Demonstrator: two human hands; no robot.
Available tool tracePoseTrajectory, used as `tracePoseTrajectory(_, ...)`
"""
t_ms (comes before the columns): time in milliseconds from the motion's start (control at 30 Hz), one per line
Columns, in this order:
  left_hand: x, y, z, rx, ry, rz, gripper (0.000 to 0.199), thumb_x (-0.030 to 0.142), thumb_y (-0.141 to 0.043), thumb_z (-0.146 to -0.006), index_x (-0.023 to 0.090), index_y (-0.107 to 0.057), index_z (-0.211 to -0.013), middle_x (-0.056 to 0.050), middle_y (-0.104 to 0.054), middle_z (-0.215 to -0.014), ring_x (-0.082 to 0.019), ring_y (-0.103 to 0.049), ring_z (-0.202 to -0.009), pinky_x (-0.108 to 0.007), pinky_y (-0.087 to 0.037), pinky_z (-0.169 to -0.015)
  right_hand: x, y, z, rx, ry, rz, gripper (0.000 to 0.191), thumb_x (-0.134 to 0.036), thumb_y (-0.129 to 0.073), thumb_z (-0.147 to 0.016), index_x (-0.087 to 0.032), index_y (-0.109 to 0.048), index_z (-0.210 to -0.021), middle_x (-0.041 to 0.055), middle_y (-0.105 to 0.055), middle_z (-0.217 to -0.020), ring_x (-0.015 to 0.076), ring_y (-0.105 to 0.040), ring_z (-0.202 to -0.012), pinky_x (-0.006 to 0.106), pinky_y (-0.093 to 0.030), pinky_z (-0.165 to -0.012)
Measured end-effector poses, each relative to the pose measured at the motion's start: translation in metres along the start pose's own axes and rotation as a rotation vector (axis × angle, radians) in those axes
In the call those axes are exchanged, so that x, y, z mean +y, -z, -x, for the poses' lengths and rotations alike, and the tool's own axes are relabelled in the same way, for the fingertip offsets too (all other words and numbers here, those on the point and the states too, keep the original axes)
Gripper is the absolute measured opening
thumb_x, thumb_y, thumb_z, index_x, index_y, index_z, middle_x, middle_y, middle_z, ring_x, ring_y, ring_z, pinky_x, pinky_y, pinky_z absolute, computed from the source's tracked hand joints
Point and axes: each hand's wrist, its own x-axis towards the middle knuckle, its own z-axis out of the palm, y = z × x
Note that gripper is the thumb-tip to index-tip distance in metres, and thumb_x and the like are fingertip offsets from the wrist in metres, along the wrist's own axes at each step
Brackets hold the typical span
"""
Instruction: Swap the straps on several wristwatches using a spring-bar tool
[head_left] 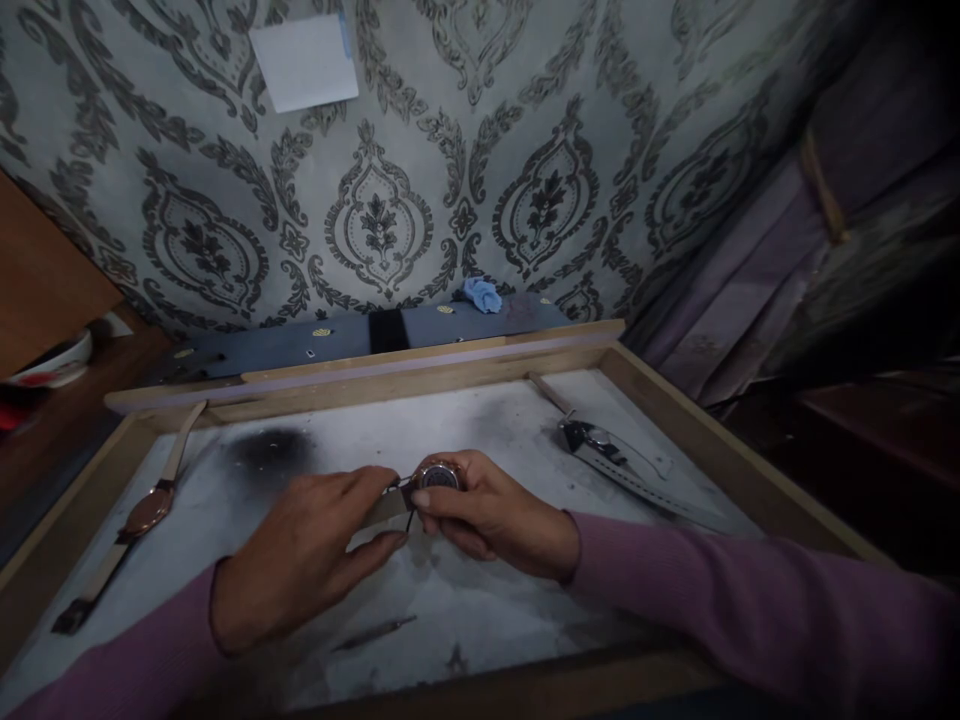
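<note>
In the middle of the view my right hand (501, 508) grips a round watch (439, 478) with a metal rim, its thumb lying over the lower edge. My left hand (296, 555) is at the watch's left side, thumb and forefinger on a pale watch strap (386, 510) with a dark end. Whether this strap is joined to the watch case, I cannot tell. Below the hands a slim pointed tool (375, 632) lies on the white surface. To the left rests another wristwatch (148, 511) with a rose-coloured face and pale strap.
A wooden-framed tray (739, 470) surrounds the work surface. At its right lie a further watch (596, 437) and a long dark strap (645, 490). Behind its far edge is a crumpled blue cloth (482, 295). A bowl (56, 360) stands at far left.
</note>
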Motion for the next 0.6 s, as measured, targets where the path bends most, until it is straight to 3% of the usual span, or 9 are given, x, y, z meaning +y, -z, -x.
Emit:
tracePoseTrajectory(133, -0.0038, -0.0010, 0.0020, -0.012, -0.004, 0.000, 0.017, 0.028, -0.044, -0.099, 0.016, -0.053, -0.107, -0.005, -0.070, -0.087, -0.020, -0.065, -0.069, -0.029, -0.041, -0.057, -0.0014, -0.0011, 0.0007, -0.030, -0.010, -0.017, 0.026, -0.028, -0.073, -0.076, -0.015, -0.053, -0.067, -0.0107, -0.050, -0.042, 0.0009, -0.032, -0.027, 0.014, -0.021, -0.026)
tracePoseTrajectory(367, -0.0039, -0.0038, 0.0026, -0.015, 0.083, 0.141, 0.013, 0.026, -0.047, -0.099, 0.018, -0.056, -0.105, -0.001, -0.067, -0.083, -0.016, -0.063, -0.068, -0.027, -0.039, -0.059, -0.0017, -0.0038, 0.0017, -0.034, -0.017, -0.056, 0.029, -0.030, -0.074, -0.076, -0.016, -0.052, -0.066, -0.0118, -0.048, -0.040, 0.0008, -0.030, -0.025, 0.014, -0.020, -0.026)
tracePoseTrajectory(600, -0.0037, -0.0057, 0.0041, 0.007, 0.082, 0.102, 0.015, 0.028, -0.046, -0.099, 0.018, -0.058, -0.103, -0.001, -0.068, -0.084, -0.017, -0.064, -0.068, -0.029, -0.038, -0.059, -0.0015, -0.0049, 0.0018, -0.021, 0.005, -0.048, 0.029, -0.031, -0.074, -0.076, -0.015, -0.052, -0.066, -0.0104, -0.052, -0.043, 0.0003, -0.032, -0.025, 0.014, -0.020, -0.026)
